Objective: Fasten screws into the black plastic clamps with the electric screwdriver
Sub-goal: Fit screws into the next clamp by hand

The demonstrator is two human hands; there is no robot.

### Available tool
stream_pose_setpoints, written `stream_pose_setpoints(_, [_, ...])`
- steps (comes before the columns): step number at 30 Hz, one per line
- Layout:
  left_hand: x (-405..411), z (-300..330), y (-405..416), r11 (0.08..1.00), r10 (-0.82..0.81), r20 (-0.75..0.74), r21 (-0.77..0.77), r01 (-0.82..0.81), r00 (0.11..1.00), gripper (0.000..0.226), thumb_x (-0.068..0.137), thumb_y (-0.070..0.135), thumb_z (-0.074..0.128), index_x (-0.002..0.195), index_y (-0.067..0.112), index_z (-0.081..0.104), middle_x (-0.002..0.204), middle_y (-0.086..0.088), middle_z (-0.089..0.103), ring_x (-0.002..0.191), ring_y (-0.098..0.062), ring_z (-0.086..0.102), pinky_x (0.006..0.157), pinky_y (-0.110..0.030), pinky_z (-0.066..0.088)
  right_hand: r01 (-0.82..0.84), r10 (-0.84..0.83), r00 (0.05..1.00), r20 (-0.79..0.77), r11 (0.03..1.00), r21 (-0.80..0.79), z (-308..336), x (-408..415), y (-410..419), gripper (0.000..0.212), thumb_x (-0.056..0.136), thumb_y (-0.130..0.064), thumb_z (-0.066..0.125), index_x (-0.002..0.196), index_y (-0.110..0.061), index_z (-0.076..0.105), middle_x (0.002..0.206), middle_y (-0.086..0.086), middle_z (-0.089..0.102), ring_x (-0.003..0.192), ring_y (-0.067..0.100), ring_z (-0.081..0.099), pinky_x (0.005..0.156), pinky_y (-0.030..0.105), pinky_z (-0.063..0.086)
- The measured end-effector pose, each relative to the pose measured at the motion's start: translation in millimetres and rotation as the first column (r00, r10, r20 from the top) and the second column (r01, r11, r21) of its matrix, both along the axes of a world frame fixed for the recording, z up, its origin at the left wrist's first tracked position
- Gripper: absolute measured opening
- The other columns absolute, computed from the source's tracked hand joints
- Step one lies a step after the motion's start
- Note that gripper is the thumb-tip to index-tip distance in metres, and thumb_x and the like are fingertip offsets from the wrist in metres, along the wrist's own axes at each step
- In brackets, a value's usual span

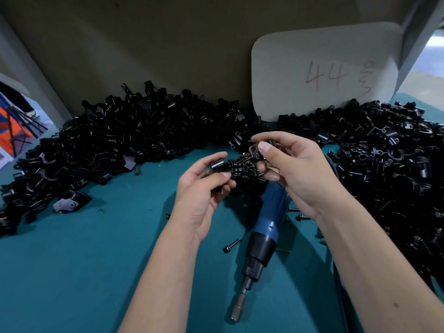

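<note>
A black plastic clamp (219,166) is pinched by the left hand (204,193). Another clamp (256,152) is gripped by the right hand (294,169). The electric screwdriver (263,234) lies on the teal table (72,260), beneath the hands.

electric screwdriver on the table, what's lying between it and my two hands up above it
In the head view, a small heap of loose screws lies between the left hand and right hand, just beyond the electric screwdriver handle end.
</note>
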State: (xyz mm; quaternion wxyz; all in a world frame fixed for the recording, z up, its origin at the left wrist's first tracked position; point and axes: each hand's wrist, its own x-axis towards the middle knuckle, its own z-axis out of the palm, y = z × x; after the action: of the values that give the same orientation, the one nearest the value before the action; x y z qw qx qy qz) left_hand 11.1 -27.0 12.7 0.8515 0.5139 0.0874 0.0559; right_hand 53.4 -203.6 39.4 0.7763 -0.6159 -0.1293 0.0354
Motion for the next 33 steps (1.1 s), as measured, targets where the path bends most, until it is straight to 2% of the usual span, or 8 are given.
stream_pose_setpoints(5, [1,4,3,0.983,-0.005,0.035,-0.185,0.011,0.999,0.033,0.101,-0.001,0.051,0.118,0.009,0.077,0.111,-0.016,0.074,0.087,-0.027,0.072,0.077,-0.026,0.059,0.006,-0.001,0.999,-0.043,0.993,0.117,1,2,-4,0.022,0.106,-0.008,0.057,0.109,-0.006,0.078,0.101,0.007,0.076,0.090,0.027,0.075,0.077,0.025,0.059])
stream_pose_setpoints(10, [-1,6,7,0.981,0.043,0.092,-0.194,-0.025,0.995,0.026,0.095,0.006,0.065,0.115,0.012,0.079,0.095,-0.005,0.077,0.090,-0.023,0.074,0.081,-0.024,0.059,0.005,-0.001,1.000,-0.025,0.989,0.145,0,0,-5,0.020,0.100,0.004,0.061,0.113,0.000,0.076,0.100,0.014,0.075,0.104,0.040,0.075,0.091,0.032,0.060])
stream_pose_setpoints(14, [-1,5,10,0.987,0.037,0.071,-0.159,-0.025,0.997,0.039,0.077,0.011,0.074,0.116,0.010,0.076,0.090,-0.004,0.073,0.086,-0.020,0.075,0.083,-0.023,0.061,-0.060,0.072,0.996,-0.052,0.978,0.198,1,0,-5,0.038,0.097,0.008,0.064,0.131,-0.008,0.067,0.127,0.018,0.061,0.109,0.038,0.074,0.095,0.035,0.060])
stream_pose_setpoints(18, [-2,3,2,0.997,-0.039,0.049,-0.058,0.042,0.998,0.036,0.073,0.006,0.076,0.108,0.007,0.078,0.105,-0.013,0.077,0.089,-0.020,0.075,0.077,-0.020,0.059,-0.101,0.098,0.993,0.067,0.994,0.033,-2,0,-2,0.046,0.091,0.015,0.066,0.129,-0.010,0.066,0.119,0.012,0.074,0.114,0.029,0.073,0.103,0.041,0.056])
stream_pose_setpoints(22, [-2,3,-3,0.996,-0.082,0.074,-0.019,0.084,0.994,0.028,0.072,0.009,0.078,0.100,0.012,0.084,0.106,-0.013,0.078,0.090,-0.018,0.075,0.079,-0.022,0.059,-0.040,0.075,0.975,0.209,0.985,-0.167,-2,-1,2,0.043,0.086,0.015,0.072,0.114,-0.017,0.076,0.112,0.001,0.079,0.109,0.017,0.074,0.099,0.031,0.057])
stream_pose_setpoints(25, [-2,2,-3,0.997,-0.075,0.109,0.001,0.075,0.991,0.030,0.072,0.010,0.079,0.102,0.010,0.083,0.109,-0.016,0.078,0.096,-0.021,0.075,0.083,-0.026,0.060,-0.030,0.071,0.970,0.231,0.984,-0.175,-2,-3,3,0.036,0.084,0.008,0.079,0.112,-0.015,0.077,0.107,0.000,0.080,0.105,0.017,0.076,0.093,0.025,0.058])
stream_pose_setpoints(29, [-3,3,-3,0.999,-0.032,0.120,0.003,0.031,0.992,0.044,0.067,0.008,0.082,0.110,0.003,0.074,0.111,-0.020,0.075,0.098,-0.026,0.073,0.081,-0.028,0.060,-0.027,0.080,0.967,0.240,0.976,-0.218,-2,-3,4,0.032,0.081,0.000,0.085,0.107,-0.017,0.079,0.101,0.001,0.081,0.100,0.018,0.077,0.091,0.029,0.060])
stream_pose_setpoints(33, [-5,5,-1,0.998,-0.051,0.124,-0.038,0.056,0.991,0.029,0.069,0.008,0.080,0.098,0.010,0.080,0.102,-0.015,0.077,0.093,-0.023,0.075,0.080,-0.027,0.061,-0.005,0.066,0.971,0.232,0.967,-0.255,-3,-2,2,0.027,0.081,-0.003,0.085,0.105,-0.017,0.082,0.095,0.008,0.080,0.095,0.030,0.076,0.092,0.038,0.062])
